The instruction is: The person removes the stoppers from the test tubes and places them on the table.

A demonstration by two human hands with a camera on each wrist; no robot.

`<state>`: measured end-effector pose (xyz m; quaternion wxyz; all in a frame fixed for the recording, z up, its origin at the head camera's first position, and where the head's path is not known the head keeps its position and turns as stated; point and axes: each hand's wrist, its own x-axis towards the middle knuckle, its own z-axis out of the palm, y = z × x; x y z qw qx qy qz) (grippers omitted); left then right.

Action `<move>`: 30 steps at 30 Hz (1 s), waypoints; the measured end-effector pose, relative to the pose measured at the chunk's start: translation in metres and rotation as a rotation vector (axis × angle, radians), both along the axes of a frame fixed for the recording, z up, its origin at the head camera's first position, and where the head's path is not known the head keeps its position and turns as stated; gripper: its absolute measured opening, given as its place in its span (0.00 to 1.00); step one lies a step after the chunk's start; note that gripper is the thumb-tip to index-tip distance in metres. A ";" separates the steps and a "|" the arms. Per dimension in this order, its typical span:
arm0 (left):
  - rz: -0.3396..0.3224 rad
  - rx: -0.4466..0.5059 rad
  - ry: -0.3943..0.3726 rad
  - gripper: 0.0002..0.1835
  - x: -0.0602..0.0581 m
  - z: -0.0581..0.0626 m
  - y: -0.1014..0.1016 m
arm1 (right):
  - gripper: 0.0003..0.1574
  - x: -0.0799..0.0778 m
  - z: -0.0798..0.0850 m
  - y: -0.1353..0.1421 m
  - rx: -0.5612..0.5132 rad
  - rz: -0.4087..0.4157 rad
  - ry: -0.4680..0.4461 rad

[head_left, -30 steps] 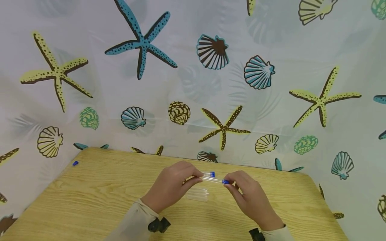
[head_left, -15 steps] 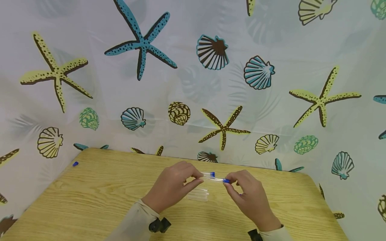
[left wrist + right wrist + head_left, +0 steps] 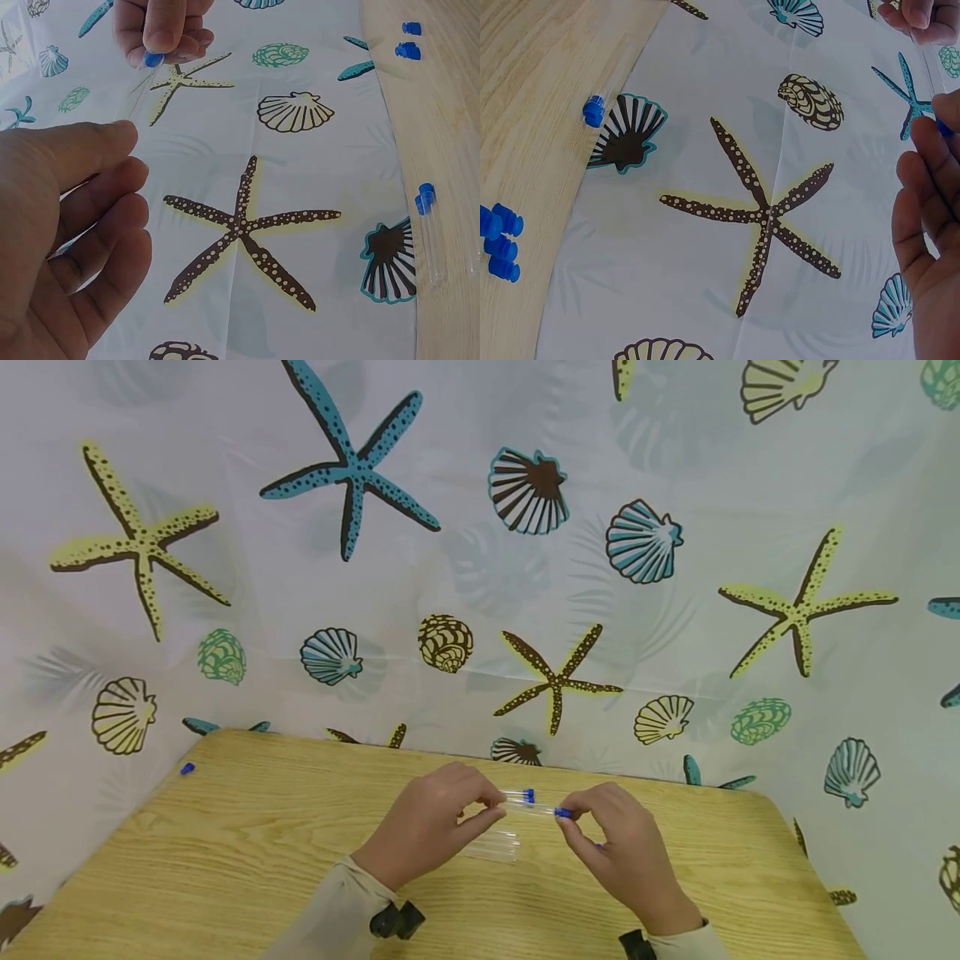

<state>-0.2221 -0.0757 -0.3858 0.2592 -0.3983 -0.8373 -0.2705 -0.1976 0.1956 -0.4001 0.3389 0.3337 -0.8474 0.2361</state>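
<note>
Between my two hands a clear thin test tube (image 3: pixel 534 810) is held nearly level above the table. My left hand (image 3: pixel 435 814) pinches its left end between thumb and index finger. At the other end, my right hand (image 3: pixel 622 847) pinches a blue cap (image 3: pixel 562 812) with thumb and fingertips; the cap sits at the tube's mouth. In the left wrist view the same blue cap (image 3: pixel 154 59) shows under the right thumb. Just beyond the held tube lie capped test tubes (image 3: pixel 433 247) with blue caps. Nearer to me, several uncapped clear tubes (image 3: pixel 495 845) lie side by side.
Several loose blue caps (image 3: pixel 502 246) lie on the wooden table (image 3: pixel 247 852), mostly hidden behind my right hand in the head view. One more blue piece (image 3: pixel 188 768) lies at the table's far left edge. A shell-and-starfish patterned curtain (image 3: pixel 450 568) hangs behind the table.
Both hands stay almost in place. The right fingers shift slightly on the blue cap, and the tube's tilt changes a little.
</note>
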 end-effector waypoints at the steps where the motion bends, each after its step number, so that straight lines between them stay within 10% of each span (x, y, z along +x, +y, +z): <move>1: 0.001 0.000 0.000 0.05 0.000 0.000 0.000 | 0.20 0.000 0.000 0.000 -0.002 -0.009 0.008; 13: 0.017 -0.011 -0.020 0.04 0.000 0.000 -0.001 | 0.05 0.000 -0.001 0.000 0.011 0.056 -0.042; 30: 0.010 -0.028 -0.074 0.04 0.000 0.000 -0.003 | 0.14 -0.002 -0.005 0.000 -0.006 0.048 0.004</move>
